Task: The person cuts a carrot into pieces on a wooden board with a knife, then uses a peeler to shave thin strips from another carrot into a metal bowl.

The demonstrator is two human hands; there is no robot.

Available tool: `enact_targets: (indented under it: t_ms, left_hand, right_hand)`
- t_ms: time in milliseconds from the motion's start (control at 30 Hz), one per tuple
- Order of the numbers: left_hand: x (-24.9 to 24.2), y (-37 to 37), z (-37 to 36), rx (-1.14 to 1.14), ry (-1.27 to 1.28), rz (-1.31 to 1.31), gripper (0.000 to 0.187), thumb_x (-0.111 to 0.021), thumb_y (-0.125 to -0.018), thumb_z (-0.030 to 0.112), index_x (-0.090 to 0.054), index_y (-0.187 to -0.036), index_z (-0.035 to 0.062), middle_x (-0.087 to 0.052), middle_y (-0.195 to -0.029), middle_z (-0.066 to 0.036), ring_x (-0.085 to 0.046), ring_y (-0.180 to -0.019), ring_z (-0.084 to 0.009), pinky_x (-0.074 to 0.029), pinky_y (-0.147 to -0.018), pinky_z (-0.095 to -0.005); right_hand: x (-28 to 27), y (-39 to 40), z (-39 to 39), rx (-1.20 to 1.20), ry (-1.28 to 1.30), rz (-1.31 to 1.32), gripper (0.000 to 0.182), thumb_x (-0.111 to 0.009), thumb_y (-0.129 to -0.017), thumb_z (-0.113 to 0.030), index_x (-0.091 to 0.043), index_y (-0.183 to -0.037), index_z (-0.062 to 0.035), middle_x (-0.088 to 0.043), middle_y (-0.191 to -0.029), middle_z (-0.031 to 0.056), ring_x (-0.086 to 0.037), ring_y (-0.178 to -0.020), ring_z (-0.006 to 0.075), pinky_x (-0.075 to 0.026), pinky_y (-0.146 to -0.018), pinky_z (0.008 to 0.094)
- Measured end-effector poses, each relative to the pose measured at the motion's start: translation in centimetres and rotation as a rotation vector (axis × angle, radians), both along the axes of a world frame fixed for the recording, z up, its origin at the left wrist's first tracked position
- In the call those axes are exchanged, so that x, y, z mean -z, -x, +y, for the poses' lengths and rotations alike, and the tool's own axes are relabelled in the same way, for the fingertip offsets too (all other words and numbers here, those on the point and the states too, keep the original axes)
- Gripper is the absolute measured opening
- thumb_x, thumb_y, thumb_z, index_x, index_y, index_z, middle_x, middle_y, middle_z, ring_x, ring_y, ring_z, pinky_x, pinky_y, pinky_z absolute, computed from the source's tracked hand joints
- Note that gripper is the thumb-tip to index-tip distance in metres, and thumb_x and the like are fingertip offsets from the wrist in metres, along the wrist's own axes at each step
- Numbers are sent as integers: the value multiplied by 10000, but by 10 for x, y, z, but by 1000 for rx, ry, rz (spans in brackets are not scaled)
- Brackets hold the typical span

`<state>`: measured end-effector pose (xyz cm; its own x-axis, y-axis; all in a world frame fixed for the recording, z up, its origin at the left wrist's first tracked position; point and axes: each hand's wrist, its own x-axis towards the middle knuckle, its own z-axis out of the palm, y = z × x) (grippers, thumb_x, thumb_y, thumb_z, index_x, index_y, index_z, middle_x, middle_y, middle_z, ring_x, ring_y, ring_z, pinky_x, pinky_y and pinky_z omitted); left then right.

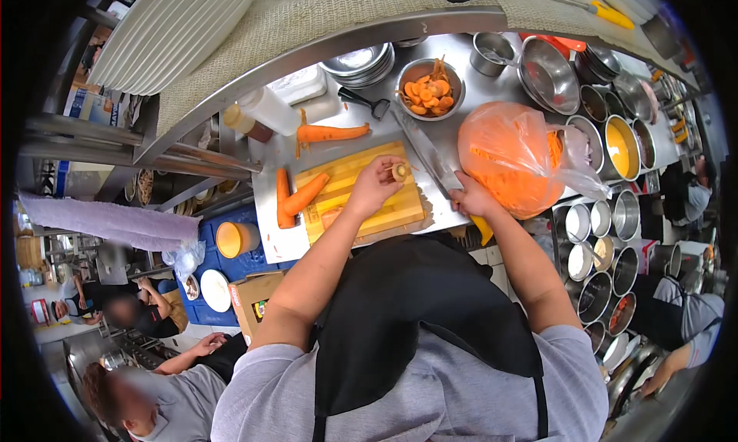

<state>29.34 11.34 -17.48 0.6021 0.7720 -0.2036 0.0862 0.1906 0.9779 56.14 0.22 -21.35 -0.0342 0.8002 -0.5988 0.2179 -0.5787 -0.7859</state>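
Note:
My left hand [373, 185] is closed round a carrot [400, 172], its cut or stem end facing up, above the yellow wooden cutting board [361, 159]. To the right, my right hand [473, 197] grips a large knife [425, 150] by its yellow handle, the blade pointing up and away over the steel counter. Two peeled carrots [304, 194] lie at the board's left side, partly on it. Another carrot [332, 132] rests beyond the board's far edge. A black-handled peeler [365, 102] lies near a steel bowl [462, 96] of carrot pieces and peelings.
A plastic bag of shredded carrot [503, 161] bulges right of the knife. Squeeze bottles [265, 113] stand at the back left. Metal bowls [547, 73] and pots [621, 148] crowd the right. A steel shelf edge [346, 34] overhangs the counter. Other people [169, 396] are at left and right.

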Motion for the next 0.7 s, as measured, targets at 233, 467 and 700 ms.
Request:
enact_targets:
  t_ms: [233,467,700]
  left_hand:
    - [-34,-54,48,-102,-243,-115,666,-767,-840,24,-454,-1429,7,-576,-1397,-136,-591,-1245,-242,-506,-1014,-362]
    - [-91,-34,91,-317,-769,328,631,-813,-805,174,-557,-1362,24,-579,-1380,-183,-569,-1263,-309,-507,-982,-390]
    - [-34,106,-11,60,-633,873,565,-806,-784,216,-618,-1295,67,-615,-1247,-169,-557,-1210,-380,-450,-1049,-468]
  right_hand:
    - [9,-1,-1,-8,-4,4,692,-566,-999,-171,-206,-1563,5,-618,-680,77,-511,-487,143,-437,-464,309]
    - [9,1,-1,66,4,46,687,-557,-1001,-143,-195,-1564,14,-604,-668,64,-515,-479,139,-434,-450,295]
    - [11,2,-3,104,6,61,745,-570,-1005,-159,-138,-1589,5,-597,-653,65,-500,-464,136,-424,-436,291]
